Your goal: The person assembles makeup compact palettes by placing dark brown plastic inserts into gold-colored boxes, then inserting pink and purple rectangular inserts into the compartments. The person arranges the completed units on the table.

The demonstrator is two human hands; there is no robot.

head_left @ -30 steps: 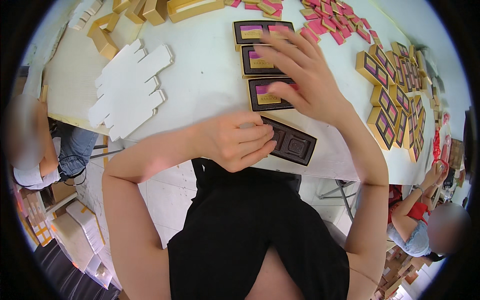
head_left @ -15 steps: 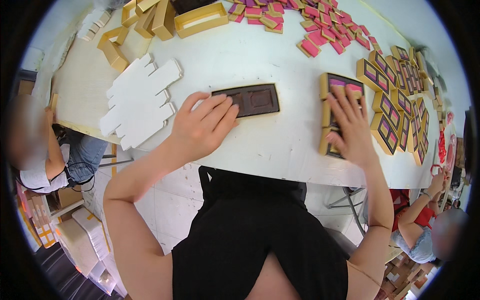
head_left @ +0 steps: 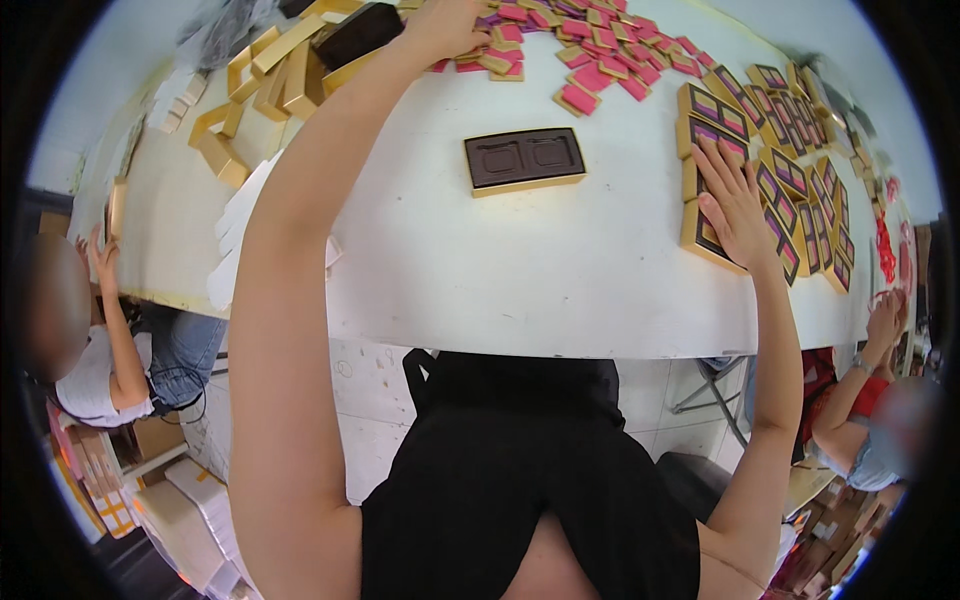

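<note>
A gold-edged box with a dark two-compartment insert (head_left: 525,160) lies by itself on the table in front of me, both compartments vacant. My left hand (head_left: 447,28) stretches to the far side, its fingers at the edge of a heap of pink, purple and gold rectangular pieces (head_left: 600,45). The frame's top edge cuts that hand off, and no held piece can be made out. On the right, my right hand (head_left: 732,200) lies with spread fingers over a column of gold boxes (head_left: 700,180), partly covering them. Pink and purple pieces show in the boxes near it.
Filled gold boxes (head_left: 820,210) crowd the right side. Gold box sleeves (head_left: 290,75) and a black insert stack (head_left: 357,38) stand at the far left. White cut-out cards (head_left: 235,225) lie partly behind my left arm. Two people sit at either side of the table.
My left hand has left the dark-insert box and reached forward to the heap. My right hand has shifted right, and the column of boxes beneath it now sits against the other filled boxes.
</note>
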